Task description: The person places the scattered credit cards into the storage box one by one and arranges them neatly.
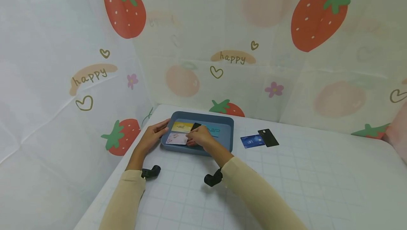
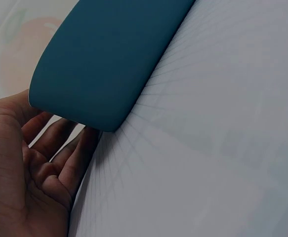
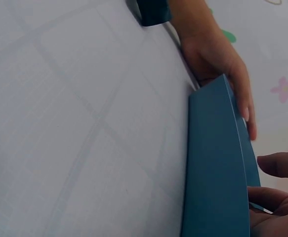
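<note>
A blue-grey tray (image 1: pixel 227 136) stands on the table, with my left hand (image 1: pixel 152 134) gripping its left end. In the left wrist view the fingers (image 2: pixel 67 148) lie along the outside of that end. My right hand (image 1: pixel 201 136) reaches down inside the tray, fingertips right at the right edge of a pale pink patterned card (image 1: pixel 176 139). From the right wrist view a gap shows between two digits of that hand (image 3: pixel 282 192). Above the pink card lies a yellow card (image 1: pixel 182 127). A black card (image 1: pixel 195 126) and a light-blue card (image 1: pixel 213 130) are partly hidden by the right hand.
Right of the tray, a dark-blue card (image 1: pixel 252 141) and a black card (image 1: pixel 269 137) lie on the white grid-patterned table (image 1: pixel 318 184), their edges meeting. A strawberry-printed curtain (image 1: pixel 197 39) hangs behind and to the left.
</note>
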Action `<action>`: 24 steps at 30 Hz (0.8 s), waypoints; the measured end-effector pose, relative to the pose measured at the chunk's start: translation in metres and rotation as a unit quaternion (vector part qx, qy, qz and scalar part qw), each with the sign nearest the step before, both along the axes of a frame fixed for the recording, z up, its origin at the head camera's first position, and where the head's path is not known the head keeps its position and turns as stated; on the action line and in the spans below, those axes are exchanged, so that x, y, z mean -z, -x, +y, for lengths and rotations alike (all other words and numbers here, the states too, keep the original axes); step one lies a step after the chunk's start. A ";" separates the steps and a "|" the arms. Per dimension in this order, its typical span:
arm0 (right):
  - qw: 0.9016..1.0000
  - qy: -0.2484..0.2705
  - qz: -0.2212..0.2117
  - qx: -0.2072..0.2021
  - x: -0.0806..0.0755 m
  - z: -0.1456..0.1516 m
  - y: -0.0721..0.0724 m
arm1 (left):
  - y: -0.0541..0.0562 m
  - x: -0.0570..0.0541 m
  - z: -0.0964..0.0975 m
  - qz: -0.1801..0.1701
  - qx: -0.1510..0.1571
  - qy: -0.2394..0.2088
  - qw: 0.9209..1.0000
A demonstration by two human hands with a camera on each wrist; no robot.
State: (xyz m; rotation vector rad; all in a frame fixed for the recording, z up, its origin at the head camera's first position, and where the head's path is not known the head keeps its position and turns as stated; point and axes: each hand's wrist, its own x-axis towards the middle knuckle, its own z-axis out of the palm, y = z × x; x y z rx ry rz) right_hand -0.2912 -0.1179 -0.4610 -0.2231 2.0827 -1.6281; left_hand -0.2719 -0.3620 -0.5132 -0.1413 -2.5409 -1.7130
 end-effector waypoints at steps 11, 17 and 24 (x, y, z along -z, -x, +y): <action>1.000 -0.013 0.006 -0.009 0.000 0.000 -0.001 | 0.000 0.005 -0.003 0.008 -0.009 -0.005 1.000; 1.000 -0.017 0.002 -0.010 0.001 0.000 -0.001 | 0.000 0.005 -0.003 0.009 -0.011 0.000 1.000; 1.000 -0.021 0.004 -0.012 0.000 0.001 -0.002 | 0.001 0.005 -0.003 0.012 -0.006 0.001 1.000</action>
